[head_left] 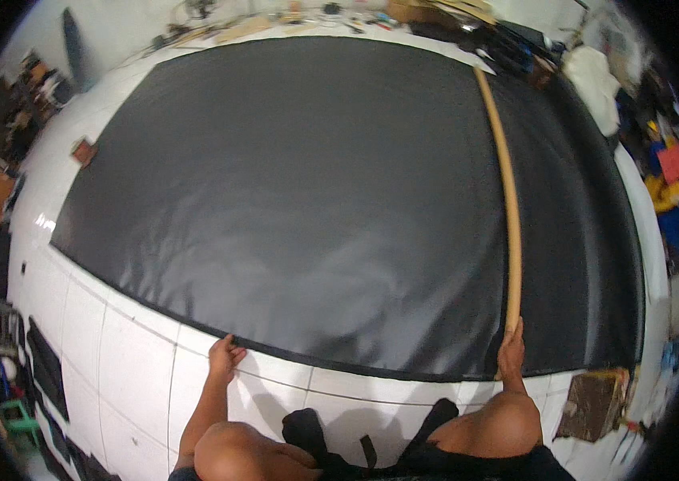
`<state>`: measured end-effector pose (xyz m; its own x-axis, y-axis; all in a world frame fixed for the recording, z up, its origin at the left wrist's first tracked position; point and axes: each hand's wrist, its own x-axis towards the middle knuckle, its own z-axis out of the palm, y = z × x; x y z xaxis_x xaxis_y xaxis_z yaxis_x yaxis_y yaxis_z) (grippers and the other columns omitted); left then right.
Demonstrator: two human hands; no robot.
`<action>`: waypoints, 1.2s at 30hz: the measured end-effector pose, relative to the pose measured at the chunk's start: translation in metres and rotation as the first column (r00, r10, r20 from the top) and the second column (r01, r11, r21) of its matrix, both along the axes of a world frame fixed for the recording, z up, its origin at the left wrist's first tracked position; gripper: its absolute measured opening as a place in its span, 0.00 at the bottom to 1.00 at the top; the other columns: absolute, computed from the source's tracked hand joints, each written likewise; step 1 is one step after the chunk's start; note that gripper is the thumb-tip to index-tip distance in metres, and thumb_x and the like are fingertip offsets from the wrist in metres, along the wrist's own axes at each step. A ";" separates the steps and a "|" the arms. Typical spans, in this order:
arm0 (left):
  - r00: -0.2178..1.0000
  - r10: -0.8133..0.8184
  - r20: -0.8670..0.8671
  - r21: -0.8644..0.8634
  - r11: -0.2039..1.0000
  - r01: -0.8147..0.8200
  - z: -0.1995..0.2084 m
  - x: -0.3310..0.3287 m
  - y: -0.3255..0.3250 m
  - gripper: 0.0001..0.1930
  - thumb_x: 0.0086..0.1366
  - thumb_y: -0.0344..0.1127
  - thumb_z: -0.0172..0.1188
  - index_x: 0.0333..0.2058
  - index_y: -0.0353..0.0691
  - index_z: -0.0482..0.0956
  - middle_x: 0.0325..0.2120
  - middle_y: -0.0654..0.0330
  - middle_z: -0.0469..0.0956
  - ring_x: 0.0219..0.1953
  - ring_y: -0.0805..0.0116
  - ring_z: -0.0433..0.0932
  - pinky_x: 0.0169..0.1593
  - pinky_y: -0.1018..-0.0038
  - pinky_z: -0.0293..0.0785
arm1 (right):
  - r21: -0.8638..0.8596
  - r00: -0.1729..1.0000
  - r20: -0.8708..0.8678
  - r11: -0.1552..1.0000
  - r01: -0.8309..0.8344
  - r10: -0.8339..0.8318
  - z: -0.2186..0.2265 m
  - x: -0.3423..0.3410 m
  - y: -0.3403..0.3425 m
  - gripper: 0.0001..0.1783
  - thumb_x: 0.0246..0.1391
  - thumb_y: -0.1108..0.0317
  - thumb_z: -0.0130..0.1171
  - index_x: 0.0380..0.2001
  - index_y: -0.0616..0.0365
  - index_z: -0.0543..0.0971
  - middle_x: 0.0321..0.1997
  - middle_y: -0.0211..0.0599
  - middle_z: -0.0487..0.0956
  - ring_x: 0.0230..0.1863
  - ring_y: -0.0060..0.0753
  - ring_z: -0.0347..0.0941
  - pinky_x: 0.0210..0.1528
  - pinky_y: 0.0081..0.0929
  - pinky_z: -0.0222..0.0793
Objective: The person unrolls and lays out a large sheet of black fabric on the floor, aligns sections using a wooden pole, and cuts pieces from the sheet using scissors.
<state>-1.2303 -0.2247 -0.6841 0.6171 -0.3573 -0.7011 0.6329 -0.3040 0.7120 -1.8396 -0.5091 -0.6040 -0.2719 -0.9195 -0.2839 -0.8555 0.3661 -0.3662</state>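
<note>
Pinching the near edge of the black sheet (315,200), my left hand (227,357) has it spread ahead and rightward over white floor tiles (139,361). My right hand (511,353) grips the near end of a tan pole (510,200) running ahead across it. Bare tiles lie left of my left hand; a brown slab (592,405) sits right of my right.

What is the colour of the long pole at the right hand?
The long pole is light tan, best seen in the head view.
</note>
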 end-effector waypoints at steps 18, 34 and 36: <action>0.998 -0.025 0.065 0.042 0.999 0.022 0.000 -0.007 0.003 0.14 0.68 0.40 0.56 0.32 0.34 0.71 0.25 0.54 0.76 0.27 0.63 0.81 0.31 0.72 0.80 | 0.095 0.441 0.006 0.439 -0.894 0.897 -0.008 0.441 -0.089 0.41 0.64 0.56 0.47 0.72 0.45 0.38 0.49 0.58 0.72 0.47 0.59 0.73 0.52 0.49 0.69; 0.997 0.081 -0.016 -0.216 0.973 -0.083 -0.002 -0.019 0.022 0.16 0.71 0.45 0.43 0.42 0.36 0.70 0.33 0.55 0.77 0.36 0.64 0.78 0.43 0.67 0.76 | -0.092 -0.214 0.228 -0.198 -0.976 0.950 -0.003 0.532 0.143 0.38 0.60 0.52 0.52 0.70 0.39 0.50 0.39 0.49 0.76 0.39 0.51 0.77 0.43 0.51 0.72; 0.975 0.198 -0.100 -0.237 0.947 -0.216 0.007 -0.023 0.032 0.23 0.70 0.53 0.41 0.47 0.37 0.67 0.36 0.54 0.75 0.39 0.62 0.76 0.45 0.64 0.73 | -0.096 -0.210 0.241 -0.192 -0.977 0.948 0.000 0.512 0.157 0.39 0.60 0.49 0.51 0.70 0.40 0.49 0.40 0.52 0.76 0.41 0.55 0.76 0.46 0.54 0.70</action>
<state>-1.2532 -0.1928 -0.6773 0.6455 -0.3936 -0.6546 0.7171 0.0173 0.6968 -1.3275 -0.3526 -0.6045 0.9679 -0.0087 -0.2513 -0.1615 -0.7875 -0.5948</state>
